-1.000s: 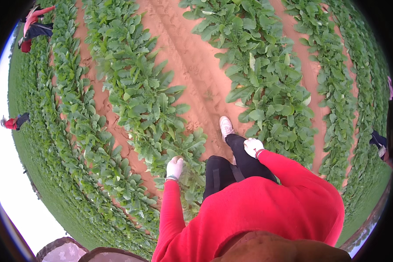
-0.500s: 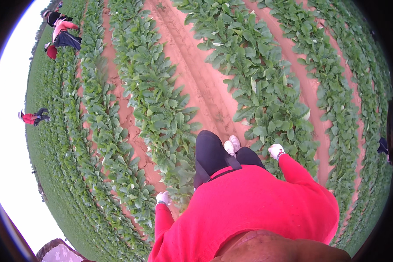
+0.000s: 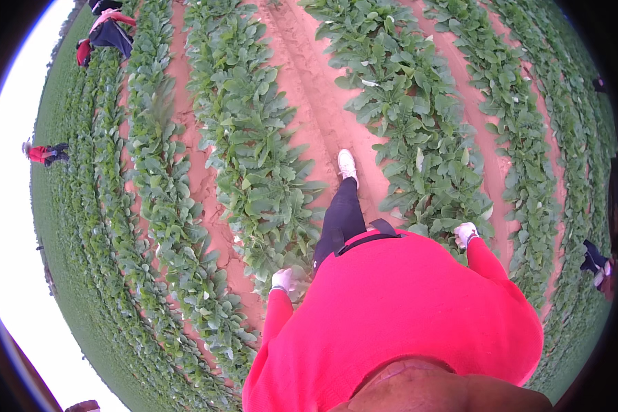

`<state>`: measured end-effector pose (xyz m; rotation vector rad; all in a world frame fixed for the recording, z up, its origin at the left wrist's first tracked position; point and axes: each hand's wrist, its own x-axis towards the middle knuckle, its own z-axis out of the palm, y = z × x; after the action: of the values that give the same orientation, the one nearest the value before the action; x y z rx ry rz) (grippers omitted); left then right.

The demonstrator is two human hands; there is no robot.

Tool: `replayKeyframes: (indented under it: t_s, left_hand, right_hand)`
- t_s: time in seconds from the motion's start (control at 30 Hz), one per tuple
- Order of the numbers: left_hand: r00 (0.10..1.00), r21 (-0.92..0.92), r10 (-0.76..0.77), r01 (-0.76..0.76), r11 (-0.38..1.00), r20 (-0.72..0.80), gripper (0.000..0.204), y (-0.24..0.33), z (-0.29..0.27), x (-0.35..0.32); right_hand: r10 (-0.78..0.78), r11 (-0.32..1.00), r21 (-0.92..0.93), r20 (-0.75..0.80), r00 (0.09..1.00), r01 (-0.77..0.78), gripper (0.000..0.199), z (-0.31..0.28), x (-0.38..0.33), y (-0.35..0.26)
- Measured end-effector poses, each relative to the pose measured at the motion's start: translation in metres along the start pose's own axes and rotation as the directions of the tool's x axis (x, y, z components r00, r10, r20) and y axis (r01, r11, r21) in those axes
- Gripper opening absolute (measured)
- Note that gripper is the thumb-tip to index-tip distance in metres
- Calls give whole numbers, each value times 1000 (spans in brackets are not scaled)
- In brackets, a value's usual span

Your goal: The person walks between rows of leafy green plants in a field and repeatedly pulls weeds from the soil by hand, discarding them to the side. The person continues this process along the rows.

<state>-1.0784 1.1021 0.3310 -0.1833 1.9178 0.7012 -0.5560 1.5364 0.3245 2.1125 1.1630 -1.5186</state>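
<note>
My left hand wears a white glove and hangs beside the leafy crop row on my left. Its fingers look curled in, with nothing showing in them. On the other side, my right hand, gloved in white too, is over the near edge of the leafy crop row on my right. That hand is loosely closed, and nothing sticks out of it. Both arms are in red sleeves, held apart from my body. One white shoe is stretched ahead on the reddish soil path between the rows.
More green rows and soil strips run alongside. At the far left a person in pink and dark clothes bends over the plants, with others close by. A person in red is farther off. Another person shows partly at the right rim.
One foot has stepped forward along the path; earlier both shoes were close together. My left hand has swung forward, and my right hand has shifted slightly outward. Plants and people have shifted in view.
</note>
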Motion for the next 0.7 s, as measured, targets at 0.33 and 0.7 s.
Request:
replayKeyframes:
  t_s: [0.33, 0.7]
  left_hand:
    - [990, -199, -141, 134, 971, -24, 23, 201, -15, 73]
    - [995, -200, -44, 27, 979, -85, 27, 337, -42, 115]
  right_hand:
    - [-331, 935, 113, -68, 941, 337, 14, -107, 50, -316]
    - [-141, 985, -94, 57, 988, 146, 13, -42, 56, -379]
